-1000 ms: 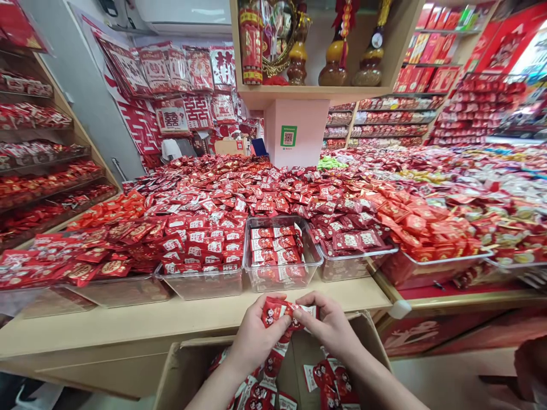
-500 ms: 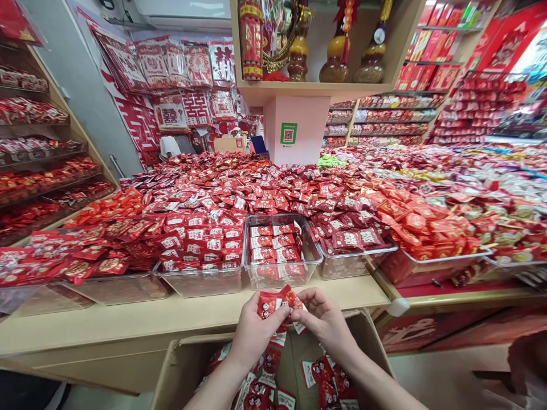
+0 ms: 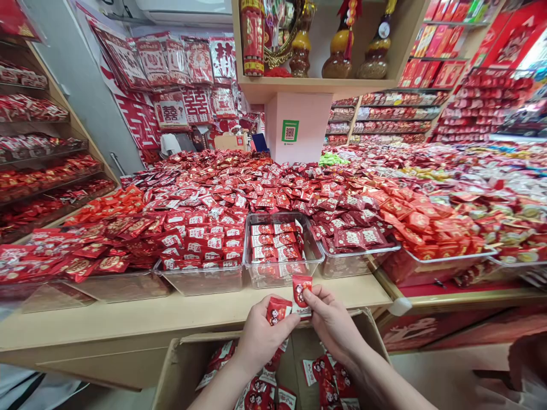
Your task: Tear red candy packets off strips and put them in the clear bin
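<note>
My left hand (image 3: 267, 333) is closed on a red candy packet (image 3: 278, 311) printed with small cartoon figures; its fingers hide whether more lie behind. Between the thumb and fingers of my right hand (image 3: 331, 313) is a similar red and white candy packet (image 3: 301, 291), held upright. Both hands are close together above an open cardboard box (image 3: 183, 356), where several loose packets (image 3: 258, 393) of the same look lie. Just beyond the hands stands a clear plastic bin (image 3: 284, 275), with matching packets (image 3: 273, 242) laid flat in two columns inside it.
Heaped clear bins flank it: red packets (image 3: 203, 239) to the left, dark red packets (image 3: 352, 228) to the right, orange-red ones (image 3: 427, 228) farther right. A wooden counter edge (image 3: 128, 310) runs between bins and box. A display shelf (image 3: 316, 88) on a white pillar (image 3: 299, 134) stands behind.
The two packets, overlapping half a second ago, are now apart. My right hand holds one upright, and my left hand has shifted slightly right and lower with the other.
</note>
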A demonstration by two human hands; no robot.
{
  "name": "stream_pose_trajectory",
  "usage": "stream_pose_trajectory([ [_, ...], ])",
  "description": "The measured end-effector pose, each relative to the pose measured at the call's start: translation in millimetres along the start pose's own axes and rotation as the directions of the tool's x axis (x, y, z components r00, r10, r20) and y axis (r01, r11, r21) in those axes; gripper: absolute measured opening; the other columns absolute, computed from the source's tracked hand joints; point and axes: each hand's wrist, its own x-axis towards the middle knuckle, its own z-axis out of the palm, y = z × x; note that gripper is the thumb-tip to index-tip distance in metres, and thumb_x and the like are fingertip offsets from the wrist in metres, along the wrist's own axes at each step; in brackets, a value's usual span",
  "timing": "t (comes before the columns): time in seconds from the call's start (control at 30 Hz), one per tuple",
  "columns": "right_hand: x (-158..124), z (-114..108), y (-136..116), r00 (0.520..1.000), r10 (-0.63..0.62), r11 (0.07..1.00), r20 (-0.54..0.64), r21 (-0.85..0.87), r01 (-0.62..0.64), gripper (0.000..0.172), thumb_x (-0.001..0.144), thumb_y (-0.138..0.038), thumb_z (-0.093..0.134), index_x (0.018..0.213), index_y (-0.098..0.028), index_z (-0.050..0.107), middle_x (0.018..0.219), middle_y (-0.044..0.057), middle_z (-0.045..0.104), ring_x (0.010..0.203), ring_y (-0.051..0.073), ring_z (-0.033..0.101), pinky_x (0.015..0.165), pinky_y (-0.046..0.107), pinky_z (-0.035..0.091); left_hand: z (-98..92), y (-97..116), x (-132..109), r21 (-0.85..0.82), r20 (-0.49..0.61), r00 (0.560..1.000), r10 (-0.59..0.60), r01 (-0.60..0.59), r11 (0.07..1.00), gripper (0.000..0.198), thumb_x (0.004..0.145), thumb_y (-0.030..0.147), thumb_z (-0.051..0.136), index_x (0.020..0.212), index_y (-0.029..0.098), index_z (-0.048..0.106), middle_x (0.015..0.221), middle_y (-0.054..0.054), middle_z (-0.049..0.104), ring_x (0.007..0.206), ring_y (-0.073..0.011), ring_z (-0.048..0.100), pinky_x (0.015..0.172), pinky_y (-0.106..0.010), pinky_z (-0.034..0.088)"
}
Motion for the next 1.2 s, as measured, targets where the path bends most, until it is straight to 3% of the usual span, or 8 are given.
stream_pose_trajectory([
  [0.07,0.4,-1.0,-4.8,1.000,0.013,0.996,0.014,-0.088,-0.012,0.025,0.063,-0.034,0.066,0.069,-0.017,0.049,0.069,0.001,0.059,0.063,0.013,0.054,0.060,0.027,0.043,0.8,0.6,-0.9,-0.006,-0.004,1.000,-0.006,0.006,1.000,0.016,0.066,0.025,0.062,0.078,0.015,0.059,0.073,-0.002,0.065,0.064,-0.0136,0.056,0.061,-0.022,0.042],
  [0.17,3.7,-7.1,-12.3,0.997,-0.079,0.949,0.011,-0.305,0.078,0.031,0.062,-0.037,0.066,0.083,-0.017,0.053,0.072,0.001,0.060,0.062,0.013,0.053,0.057,0.025,0.042,2.2,1.9,-2.6,0.020,-0.007,1.000,-0.020,0.020,1.000,0.011,0.065,0.024,0.062,0.069,0.015,0.056,0.061,0.002,0.061,0.055,-0.0114,0.052,0.054,-0.020,0.039],
  [0.27,7.2,-14.0,-13.6,0.986,-0.160,0.867,0.040,-0.472,0.159,0.026,0.064,-0.039,0.063,0.071,-0.015,0.058,0.060,0.000,0.057,0.053,0.010,0.048,0.051,0.022,0.038,3.1,3.5,-3.5,0.031,0.002,1.000,-0.013,0.013,0.999,0.013,0.064,0.022,0.063,0.062,0.016,0.051,0.053,0.005,0.053,0.048,-0.0088,0.045,0.048,-0.018,0.035],
  [0.47,1.1,-12.7,-6.8,0.995,-0.089,0.950,-0.048,-0.305,0.070,0.029,0.066,-0.043,0.060,0.063,-0.014,0.053,0.051,-0.003,0.050,0.042,0.006,0.039,0.041,0.019,0.031,0.2,2.5,-1.8,-0.052,0.006,1.000,0.020,-0.019,0.998,0.012,0.066,0.019,0.062,0.065,0.017,0.050,0.057,0.006,0.053,0.051,-0.0076,0.045,0.051,-0.017,0.037],
  [0.63,-2.4,-11.3,-8.4,0.998,0.017,0.941,0.068,-0.339,0.007,0.028,0.059,-0.034,0.068,0.073,-0.015,0.053,0.058,-0.003,0.054,0.044,0.007,0.045,0.043,0.020,0.036,-0.6,0.9,-3.2,-0.041,-0.011,1.000,0.004,-0.005,0.999,0.012,0.065,0.018,0.063,0.064,0.016,0.050,0.052,0.007,0.051,0.048,-0.0064,0.043,0.048,-0.016,0.036],
  [0.8,-2.1,-9.3,-4.5,0.999,-0.041,0.962,0.017,-0.271,0.045,0.029,0.056,-0.033,0.071,0.070,-0.016,0.052,0.063,-0.002,0.056,0.057,0.011,0.052,0.057,0.025,0.043,1.6,-1.9,-4.2,-0.094,-0.082,0.997,-0.003,-0.005,0.996,0.016,0.065,0.023,0.064,0.073,0.016,0.052,0.059,0.005,0.056,0.053,-0.0085,0.048,0.053,-0.018,0.039],
  [1.07,-3.2,-8.0,-5.5,0.996,-0.064,0.927,0.057,-0.367,0.081,0.027,0.064,-0.037,0.064,0.063,-0.014,0.051,0.055,-0.004,0.049,0.051,0.007,0.043,0.050,0.020,0.035,-2.0,0.9,-2.8,-0.055,-0.049,0.998,-0.028,0.025,0.998,0.016,0.063,0.024,0.065,0.067,0.016,0.052,0.056,0.006,0.055,0.051,-0.0087,0.049,0.052,-0.019,0.039],
  [1.2,-3.2,-10.2,-4.5,0.999,-0.046,0.950,0.029,-0.308,0.052,0.028,0.066,-0.037,0.062,0.059,-0.013,0.050,0.053,-0.003,0.050,0.050,0.007,0.042,0.051,0.021,0.035,-3.0,0.3,-2.3,-0.074,-0.020,1.000,-0.007,0.006,0.997,0.016,0.064,0.024,0.065,0.064,0.015,0.052,0.057,0.004,0.056,0.053,-0.0091,0.049,0.053,-0.019,0.039],
])
